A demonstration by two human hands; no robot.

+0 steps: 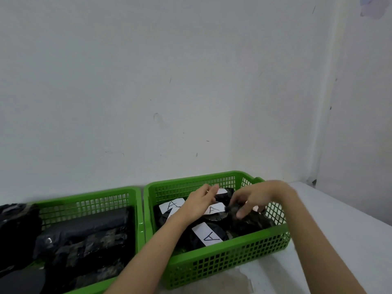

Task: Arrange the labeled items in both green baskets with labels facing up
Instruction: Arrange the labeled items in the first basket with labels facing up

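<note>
2 green baskets side by side on a white bench [339, 219], set against the wall at the bench's far edge. Right basket [229, 259] near the far right corner of the bench, left basket [84, 197] touching or just beside it, partly cut off by the view's left edge.

Inside the right basket: black plastic-wrapped packets, several with white labels marked "A" facing up. One labeled packet [209, 234] against the near wall, another label [171, 205] toward the far left corner, a third label [214, 209] near the middle, between the hands.

Left hand [200, 203] reaching over the basket's middle, fingers loosely curled, fingertips resting on or just above a white label at the far side; hard to tell whether actually gripping. Right hand [252, 200] over the right half of the basket, fingers narrowed and pinching a crumpled black packet [235, 210] by its edge.

Inside the left basket: larger black wrapped bundles [84, 236] lying lengthwise, dark sides up. More black wrapping [17, 225] heaped over that basket's left rim.
</note>
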